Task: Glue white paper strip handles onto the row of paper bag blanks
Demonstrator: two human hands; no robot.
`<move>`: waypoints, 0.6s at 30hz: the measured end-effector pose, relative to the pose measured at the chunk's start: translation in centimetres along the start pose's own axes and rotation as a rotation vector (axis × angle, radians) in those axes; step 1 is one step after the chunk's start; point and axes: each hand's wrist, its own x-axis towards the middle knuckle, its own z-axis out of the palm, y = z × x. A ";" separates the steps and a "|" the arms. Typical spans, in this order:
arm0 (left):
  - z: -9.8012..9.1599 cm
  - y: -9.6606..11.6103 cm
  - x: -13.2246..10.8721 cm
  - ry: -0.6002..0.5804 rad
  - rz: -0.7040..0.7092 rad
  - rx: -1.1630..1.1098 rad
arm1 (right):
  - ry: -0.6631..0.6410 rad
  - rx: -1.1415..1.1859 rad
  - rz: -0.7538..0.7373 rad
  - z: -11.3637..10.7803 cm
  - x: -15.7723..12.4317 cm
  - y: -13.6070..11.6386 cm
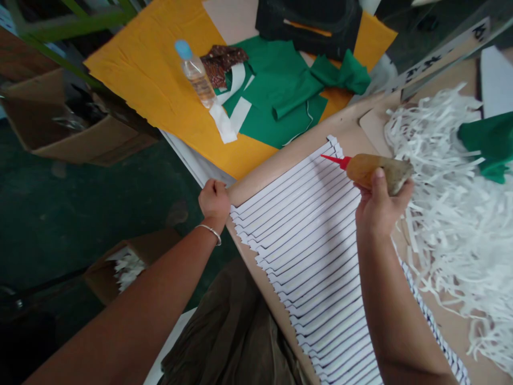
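In my right hand [380, 206] is a yellowish glue bottle [366, 170], held on its side with its red nozzle pointing left. The nozzle hovers over or near the far rows of white paper strips [312, 235], which lie overlapped in a long fan with dark edges; I cannot tell whether the tip touches them. Closed fingers of my left hand [215, 202] rest at the table's corner, beside the left ends of the top strips. Whether those fingers grip the table edge or a strip is hidden.
Shredded white paper strips [452, 214] heap on the right of the brown table [288, 160]. Beyond it, yellow sheeting [148, 69] carries green cloth [276, 80], a blue-capped bottle [196, 75] and a black item [308, 24]. Cardboard boxes [80, 144] stand on the floor at left.
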 end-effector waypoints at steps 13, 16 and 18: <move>-0.1 0.1 0.2 -0.017 -0.021 0.057 | 0.072 0.268 0.078 1.8 6.4 4.2; -0.1 0.0 0.1 -0.012 -0.009 0.044 | 0.083 0.237 0.056 2.1 6.2 4.3; 0.0 0.0 0.1 -0.009 -0.007 0.038 | 0.078 0.223 0.038 2.3 5.8 4.4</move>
